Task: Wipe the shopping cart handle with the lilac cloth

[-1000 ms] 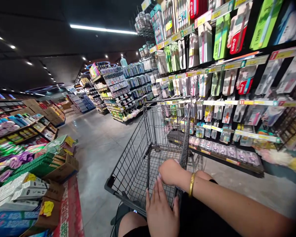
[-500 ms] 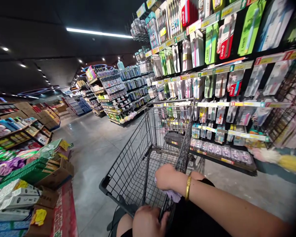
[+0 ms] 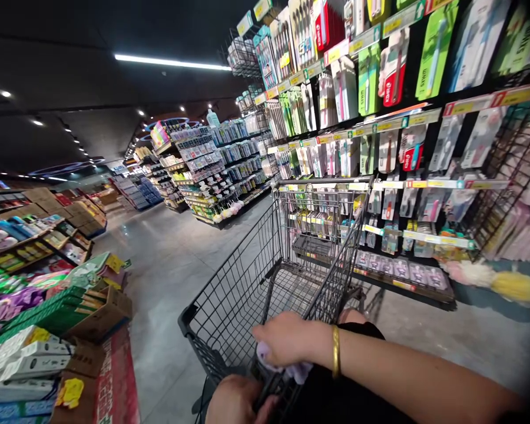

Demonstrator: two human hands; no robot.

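Note:
A black wire shopping cart [image 3: 251,282] with nothing visible in its basket stands in front of me in a store aisle. My left hand [image 3: 236,400] is closed round the cart's handle at the bottom of the view. My right hand [image 3: 287,338], with a gold bangle on the wrist, rests on the near rim of the cart. Its fingers are closed on a small pale purple cloth [image 3: 291,370] that hangs below the hand.
Shelves of toothbrushes and small packaged goods [image 3: 380,129] line the right side, close to the cart. Low displays of boxed toothpaste [image 3: 39,347] and cardboard cartons stand at the left. A grey floor aisle [image 3: 168,265] runs ahead toward more shelving [image 3: 203,171].
My left hand went from lying flat on the cart to gripping its handle. The cart has swung so its front points more to the right. The purple cloth now shows under my right hand.

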